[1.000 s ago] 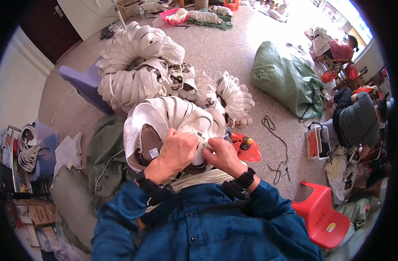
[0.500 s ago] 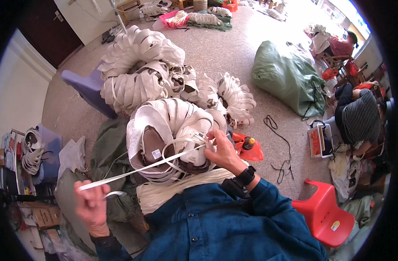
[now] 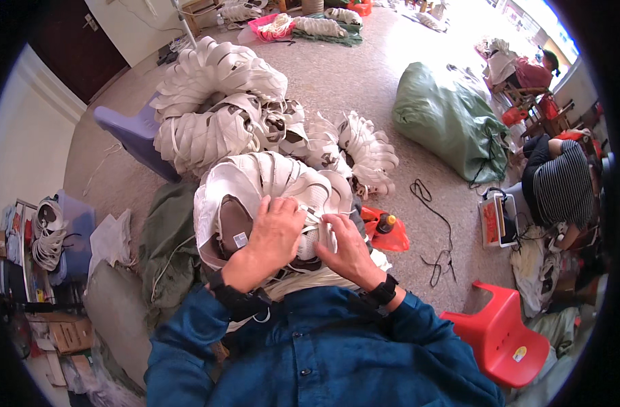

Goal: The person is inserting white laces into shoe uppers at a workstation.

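A ring of nested white shoe uppers (image 3: pixel 211 197) with brown linings rests at my lap. My left hand (image 3: pixel 272 234) lies over the nearest uppers, fingers bent together beside a white shoelace (image 3: pixel 311 218); its fingertips are partly hidden. On the other side of the lace, my right hand (image 3: pixel 350 247) grips the mesh front upper (image 3: pixel 308 243), its index finger by the eyelets and its thumb nearer me. A loose lace end (image 3: pixel 264 316) hangs under my left wrist. Beneath the uppers, a bundle of cream laces (image 3: pixel 289 285) lies across my lap.
More upper rings (image 3: pixel 222 74) are piled ahead, by a purple chair (image 3: pixel 130 132). A green sack (image 3: pixel 438 122) and black cord (image 3: pixel 435 230) lie on the floor. A red stool (image 3: pixel 503 336) stands at right. An orange bag with a bottle (image 3: pixel 388 230) sits nearby. Two people work at far right.
My left hand has come in from the far left, where it held the lace stretched out, to the uppers beside my right hand. The lace is no longer taut; my right hand stays near the eyelets.
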Motion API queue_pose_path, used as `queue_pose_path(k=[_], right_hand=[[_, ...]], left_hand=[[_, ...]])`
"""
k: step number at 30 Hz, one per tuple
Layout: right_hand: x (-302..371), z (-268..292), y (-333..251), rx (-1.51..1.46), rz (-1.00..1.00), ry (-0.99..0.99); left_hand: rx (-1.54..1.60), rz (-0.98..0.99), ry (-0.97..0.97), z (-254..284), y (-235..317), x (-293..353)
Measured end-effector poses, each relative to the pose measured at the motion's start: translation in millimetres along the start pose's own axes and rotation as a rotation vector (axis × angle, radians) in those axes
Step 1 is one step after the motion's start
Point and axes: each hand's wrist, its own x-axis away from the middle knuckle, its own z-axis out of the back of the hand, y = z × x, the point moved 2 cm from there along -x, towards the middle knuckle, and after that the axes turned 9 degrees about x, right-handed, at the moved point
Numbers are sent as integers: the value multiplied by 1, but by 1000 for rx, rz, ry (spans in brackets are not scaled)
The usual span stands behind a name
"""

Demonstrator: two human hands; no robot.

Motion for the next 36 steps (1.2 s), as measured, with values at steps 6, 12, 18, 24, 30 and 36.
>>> queue_pose_path(k=[6,12,18,24,30,36], right_hand=[[0,3,2,-44,-31,-62],[-3,5,2,-72,27,-101],[-10,13,-8,-40,23,-65],[-26,6,-5,-45,69,-3],[-20,5,-11,64,199,28],[-16,4,-4,-4,198,25]], left_hand=[[-218,-103,-138,-13,-9,-7],[1254,782,-225,-1,-40,15],[750,634,-112,-14,-74,39],[387,477,-50,17,-36,33],[-86,-53,-119,10,-11,21],[-149,-134,-186,8,-16,9]])
